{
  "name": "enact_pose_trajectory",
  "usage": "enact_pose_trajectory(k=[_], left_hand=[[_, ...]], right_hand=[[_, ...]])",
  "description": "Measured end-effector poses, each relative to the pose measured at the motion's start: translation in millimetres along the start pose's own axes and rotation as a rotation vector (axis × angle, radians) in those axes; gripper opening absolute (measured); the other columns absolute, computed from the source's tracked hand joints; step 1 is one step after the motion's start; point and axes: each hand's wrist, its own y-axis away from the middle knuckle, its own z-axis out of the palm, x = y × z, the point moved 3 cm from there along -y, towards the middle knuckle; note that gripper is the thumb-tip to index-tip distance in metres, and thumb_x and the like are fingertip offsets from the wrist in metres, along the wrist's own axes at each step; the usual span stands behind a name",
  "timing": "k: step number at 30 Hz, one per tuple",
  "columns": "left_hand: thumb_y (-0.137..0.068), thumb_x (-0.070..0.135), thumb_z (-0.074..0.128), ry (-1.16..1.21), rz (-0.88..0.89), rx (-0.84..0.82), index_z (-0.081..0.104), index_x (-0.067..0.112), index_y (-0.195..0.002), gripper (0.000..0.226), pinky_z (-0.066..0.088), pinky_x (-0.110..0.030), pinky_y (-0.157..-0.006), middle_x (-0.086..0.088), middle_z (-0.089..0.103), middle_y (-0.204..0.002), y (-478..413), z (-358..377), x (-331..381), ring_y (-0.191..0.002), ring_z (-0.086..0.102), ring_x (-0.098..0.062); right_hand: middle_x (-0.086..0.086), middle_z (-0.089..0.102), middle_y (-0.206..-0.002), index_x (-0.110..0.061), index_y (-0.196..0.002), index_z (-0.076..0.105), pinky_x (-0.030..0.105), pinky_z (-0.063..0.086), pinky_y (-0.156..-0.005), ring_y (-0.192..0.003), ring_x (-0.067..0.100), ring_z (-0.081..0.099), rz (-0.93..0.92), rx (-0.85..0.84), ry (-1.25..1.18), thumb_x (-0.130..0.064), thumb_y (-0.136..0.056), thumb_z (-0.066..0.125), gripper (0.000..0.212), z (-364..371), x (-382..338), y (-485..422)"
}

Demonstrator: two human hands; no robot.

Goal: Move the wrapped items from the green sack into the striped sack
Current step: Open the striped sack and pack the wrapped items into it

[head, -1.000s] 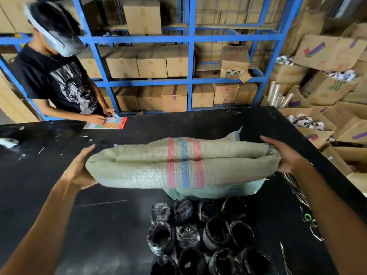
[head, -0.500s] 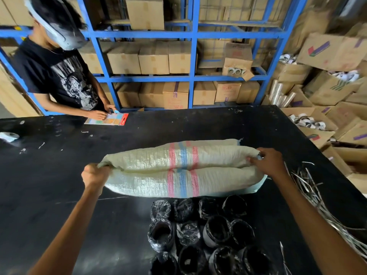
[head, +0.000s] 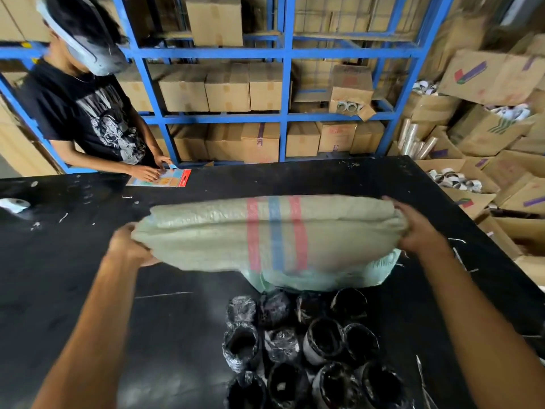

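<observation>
Stockroom with blue steel racking (head: pixel 284 84) full of brown cardboard cartons (head: pixel 227 87), more open cartons (head: pixel 486 131) heaped at the right, and in front a wide black worktable (head: pixel 73 290). At the far left edge of the table, a second person in a dark printed T-shirt (head: pixel 88 113), hands on a colourful card (head: pixel 165 180).

Held up just above the middle of the table: a pale beige woven-plastic striped sack (head: pixel 206 237), folded flat, red and blue bands across its middle, stretched sideways between both hands. Left hand (head: pixel 129 246) wrapped round the sack's left end, fingers tucked beneath. Right hand (head: pixel 418 231) clamped over the right end, fingers curled on top. Beneath it and partly hidden, a crumpled pale green woven sack (head: pixel 324 278) resting on the table. Just in front of that, nearest the camera, a tight cluster of round rolls wrapped in shiny black film (head: pixel 324 340), standing on the table outside both sacks, most with dark hollow centres facing up.

Likely handling: striped sack light, limp and a little slick, sagging wherever unsupported. Mouth end not identifiable here and not visibly open, so probably best taken by the hem and spread wide before loading. Rolls probably firm and fairly light, the film crinkly and slippery. Safest grasped round the outer wall or with fingers hooked into the core, one or two at a time.
</observation>
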Motion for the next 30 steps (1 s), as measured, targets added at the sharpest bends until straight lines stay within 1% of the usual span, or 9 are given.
enact_pose_trajectory(k=[3, 5, 8, 11, 14, 18, 24, 28, 30], left_hand=[[-0.08, 0.039, 0.062, -0.054, -0.032, -0.092, 0.077, 0.023, -0.096, 0.027, 0.059, -0.041, -0.073, -0.002, 0.076, -0.1, -1.1, -28.5, 17.4, -0.083, 0.074, -0.027], [-0.078, 0.045, 0.075, -0.189, 0.081, -0.198, 0.078, 0.021, -0.103, 0.034, 0.059, -0.038, -0.075, -0.003, 0.077, -0.104, 5.8, -20.4, 18.2, -0.09, 0.074, -0.022], [-0.072, 0.024, 0.084, -0.541, 0.209, -0.251, 0.078, 0.011, -0.103, 0.035, 0.058, -0.031, -0.074, -0.011, 0.075, -0.11, 5.4, -16.4, 15.1, -0.093, 0.074, -0.02], [-0.071, 0.007, 0.082, -0.856, 0.337, -0.008, 0.071, 0.001, -0.106, 0.037, 0.05, -0.036, -0.073, -0.023, 0.071, -0.11, -5.9, -23.7, 14.6, -0.09, 0.066, -0.03], [-0.073, 0.018, 0.082, -0.897, 0.456, 0.352, 0.06, 0.004, -0.117, 0.051, 0.05, -0.033, -0.06, -0.022, 0.067, -0.108, -9.6, -30.2, 6.5, -0.086, 0.063, -0.032], [-0.082, 0.027, 0.07, -1.259, 0.614, 0.606, 0.068, -0.002, -0.107, 0.038, 0.049, -0.05, -0.087, -0.031, 0.064, -0.11, -8.0, -39.7, -10.9, -0.102, 0.057, -0.044], [-0.078, -0.008, 0.06, -0.935, 0.605, 0.501, 0.061, 0.001, -0.119, 0.042, 0.054, -0.045, -0.087, -0.021, 0.067, -0.104, 3.7, -25.8, -67.4, -0.097, 0.063, -0.041], [-0.081, -0.005, 0.053, -0.623, 0.457, 0.356, 0.063, 0.001, -0.082, 0.012, 0.041, -0.022, -0.046, -0.002, 0.055, -0.066, 9.9, 21.7, -107.4, -0.067, 0.052, -0.025], [-0.083, -0.001, 0.05, -0.478, 0.407, 0.329, 0.059, 0.003, -0.073, 0.014, 0.038, -0.023, -0.048, -0.002, 0.052, -0.065, 12.5, 48.0, -113.0, -0.069, 0.048, -0.023]], right_hand=[[0.016, 0.075, -0.113, -0.011, -0.108, 0.079, 0.039, 0.062, -0.072, -0.1, 0.03, 0.074, 0.095, -0.147, -0.04, -0.061, -0.081, 0.07, 0.057, -28.5, -5.3, -2.4], [0.016, 0.07, -0.125, -0.012, -0.118, 0.073, 0.034, 0.062, -0.07, -0.098, 0.025, 0.075, 0.02, -0.154, 0.051, -0.046, -0.076, 0.079, 0.055, -27.2, -4.8, -6.7], [0.017, 0.066, -0.13, -0.02, -0.126, 0.065, 0.032, 0.061, -0.074, -0.104, 0.025, 0.073, -0.063, -0.23, 0.259, -0.022, -0.069, 0.088, 0.062, -21.8, -4.8, -7.7], [0.011, 0.068, -0.121, -0.026, -0.12, 0.063, 0.039, 0.059, -0.082, -0.108, 0.029, 0.069, -0.104, -0.159, 0.488, -0.021, -0.048, 0.098, 0.08, -22.3, 0.0, -10.3], [0.008, 0.065, -0.116, -0.032, -0.109, 0.062, 0.042, 0.058, -0.088, -0.106, 0.026, 0.064, -0.214, -0.094, 0.714, -0.022, -0.048, 0.099, 0.072, -18.9, 11.6, -9.7], [0.008, 0.069, -0.107, -0.028, -0.104, 0.068, 0.037, 0.057, -0.079, -0.101, 0.027, 0.067, -0.236, -0.168, 0.98, -0.013, -0.053, 0.099, 0.061, -20.1, 23.9, -0.2], [0.011, 0.073, -0.104, -0.018, -0.111, 0.072, 0.035, 0.049, -0.076, -0.097, 0.036, 0.068, -0.433, 0.467, 1.078, -0.024, -0.082, 0.077, 0.03, 12.6, 49.7, 11.3], [0.022, 0.066, -0.122, -0.002, -0.128, 0.058, 0.043, 0.046, -0.095, -0.116, 0.04, 0.06, -0.384, 0.561, 0.788, -0.016, -0.098, 0.058, 0.033, 63.7, 67.0, -0.3], [0.025, 0.06, -0.132, 0.003, -0.135, 0.052, 0.042, 0.042, -0.103, -0.125, 0.04, 0.055, -0.304, 0.54, 0.638, -0.017, -0.102, 0.049, 0.039, 90.0, 65.8, -6.9]])
